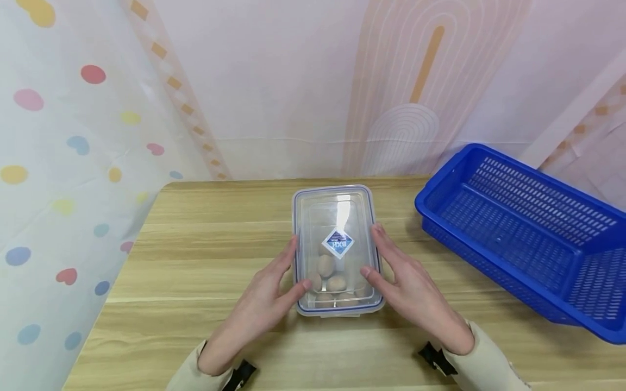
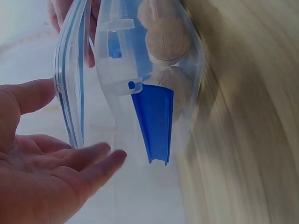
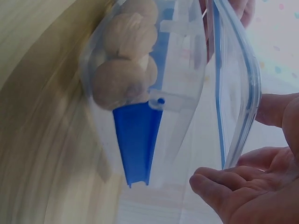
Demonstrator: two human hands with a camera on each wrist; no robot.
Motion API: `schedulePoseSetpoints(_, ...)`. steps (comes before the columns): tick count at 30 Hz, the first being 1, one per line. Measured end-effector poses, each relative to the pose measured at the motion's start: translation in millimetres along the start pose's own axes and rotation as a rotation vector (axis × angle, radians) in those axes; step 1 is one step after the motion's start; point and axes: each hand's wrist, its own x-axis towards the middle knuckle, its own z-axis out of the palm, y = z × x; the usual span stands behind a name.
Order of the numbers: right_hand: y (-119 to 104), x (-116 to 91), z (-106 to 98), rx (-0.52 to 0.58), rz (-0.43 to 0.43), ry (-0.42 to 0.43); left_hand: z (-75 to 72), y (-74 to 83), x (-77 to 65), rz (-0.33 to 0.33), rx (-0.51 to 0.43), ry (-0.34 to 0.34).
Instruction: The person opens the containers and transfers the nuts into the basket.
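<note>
A clear lid with a blue seal and a blue-and-white label is held level between both hands. My left hand holds its left edge, thumb on the rim and fingers lower down. Opposite, the right hand holds the right edge the same way. Both wrist views show a gap between the lid and the clear plastic box under it. Several walnuts lie inside the box, towards the near end. Blue side latches hang down unfastened on the box's sides.
A blue perforated basket stands at the right of the wooden table, angled towards the back. Behind the table hangs a patterned cloth, which also covers the left side.
</note>
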Motion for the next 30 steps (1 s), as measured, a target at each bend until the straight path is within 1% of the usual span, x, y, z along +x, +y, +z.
schedulePoseSetpoints(6,-6,2,1,0.009,-0.017,0.013,-4.5,0.0,-1.3,-0.046,-0.106,-0.012)
schedulePoseSetpoints(11,-10,5,4,0.062,-0.037,0.02,-10.0,-0.8,-2.0,-0.077,-0.144,0.001)
schedulePoseSetpoints(14,-12,6,8,0.084,-0.021,0.016,-14.0,-1.8,-2.9,-0.083,-0.154,0.006)
schedulePoseSetpoints(19,-16,5,14,0.094,0.01,0.024,-20.6,-3.8,-3.9,-0.097,-0.154,0.013)
schedulePoseSetpoints(26,-22,10,18,0.023,-0.027,0.057,-30.7,-7.7,-5.7,-0.105,-0.095,0.045)
schedulePoseSetpoints(30,-26,13,21,0.032,-0.027,0.062,-35.2,-10.2,-6.7,-0.104,-0.072,0.044)
